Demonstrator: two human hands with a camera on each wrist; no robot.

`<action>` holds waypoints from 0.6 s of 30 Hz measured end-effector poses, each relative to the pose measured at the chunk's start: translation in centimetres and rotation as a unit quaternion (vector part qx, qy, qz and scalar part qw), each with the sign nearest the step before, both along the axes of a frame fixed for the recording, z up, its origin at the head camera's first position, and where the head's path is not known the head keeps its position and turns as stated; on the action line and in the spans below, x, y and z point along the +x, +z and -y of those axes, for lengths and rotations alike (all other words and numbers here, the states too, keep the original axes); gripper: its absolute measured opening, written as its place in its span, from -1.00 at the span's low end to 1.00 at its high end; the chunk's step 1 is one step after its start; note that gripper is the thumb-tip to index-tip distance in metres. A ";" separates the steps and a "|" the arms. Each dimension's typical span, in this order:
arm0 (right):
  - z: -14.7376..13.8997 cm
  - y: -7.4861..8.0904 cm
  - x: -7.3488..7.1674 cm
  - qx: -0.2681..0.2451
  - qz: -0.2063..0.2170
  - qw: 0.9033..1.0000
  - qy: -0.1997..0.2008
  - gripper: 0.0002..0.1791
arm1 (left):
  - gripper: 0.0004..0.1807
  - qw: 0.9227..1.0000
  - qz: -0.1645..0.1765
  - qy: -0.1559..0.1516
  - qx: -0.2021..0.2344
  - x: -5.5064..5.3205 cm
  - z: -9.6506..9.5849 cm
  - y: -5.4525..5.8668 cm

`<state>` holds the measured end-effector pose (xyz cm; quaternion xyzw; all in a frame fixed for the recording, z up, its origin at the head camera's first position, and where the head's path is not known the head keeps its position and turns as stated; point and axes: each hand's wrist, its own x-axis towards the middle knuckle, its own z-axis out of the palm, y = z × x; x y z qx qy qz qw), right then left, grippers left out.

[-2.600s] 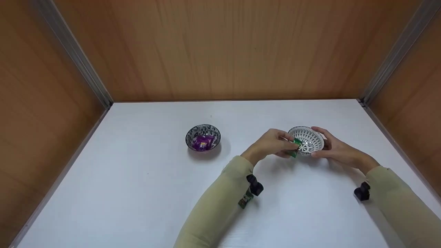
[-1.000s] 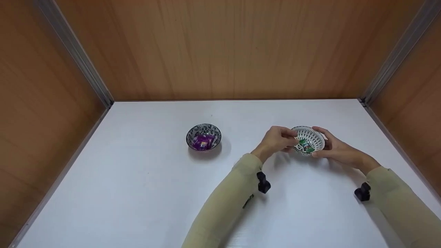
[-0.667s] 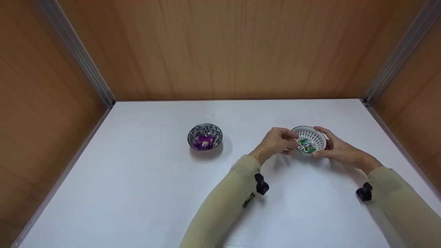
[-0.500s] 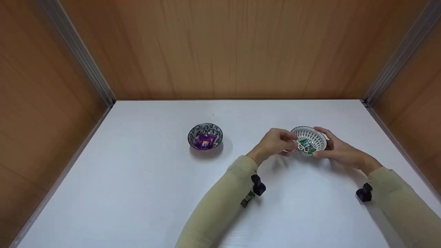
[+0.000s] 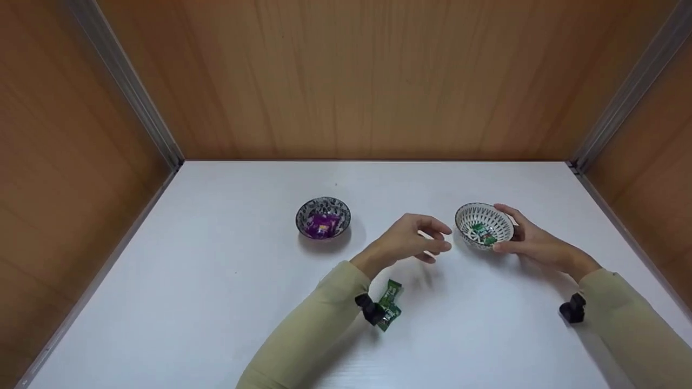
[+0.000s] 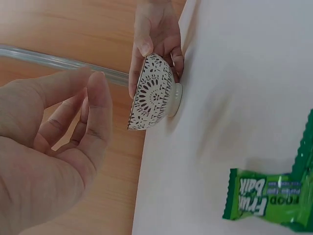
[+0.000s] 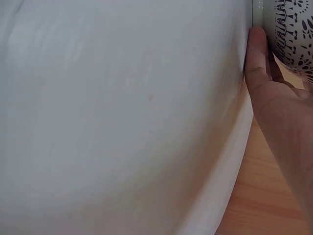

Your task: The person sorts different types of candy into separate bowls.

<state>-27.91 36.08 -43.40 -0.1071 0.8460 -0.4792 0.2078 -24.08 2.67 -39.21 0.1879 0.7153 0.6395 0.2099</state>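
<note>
My right hand [image 5: 535,243] grips the white patterned bowl [image 5: 494,219] at its right side, thumb at the rim and fingers round the outside. The bowl stands on the table, and a green wrapped candy [image 5: 483,234] lies inside it. To the left of this bowl, apart from it, my left hand [image 5: 408,237] hovers with bent, relaxed fingers and nothing between them. In the left wrist view its thumb and index fingertips come close together beside the bowl [image 6: 155,95]. Two green candies [image 5: 391,292] lie on the table by the left wrist, partly behind the wrist camera.
A dark patterned bowl [image 5: 319,204] holding purple wrapped candy [image 5: 323,227] stands left of centre. The white table [image 5: 189,281] is bounded by a wooden back wall [image 5: 346,81] and wooden side walls with metal corner strips.
My left hand placed a green candy in the white bowl, let go, and has drawn back left and nearer me. More of the table candies shows. My right hand keeps holding the bowl.
</note>
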 end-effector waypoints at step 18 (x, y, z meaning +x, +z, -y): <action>0.1 0.2 0.0 -0.017 0.017 1.000 0.005 0.12 | -0.53 0.977 -0.066 -0.034 -0.199 3.1 6.0 -2.0</action>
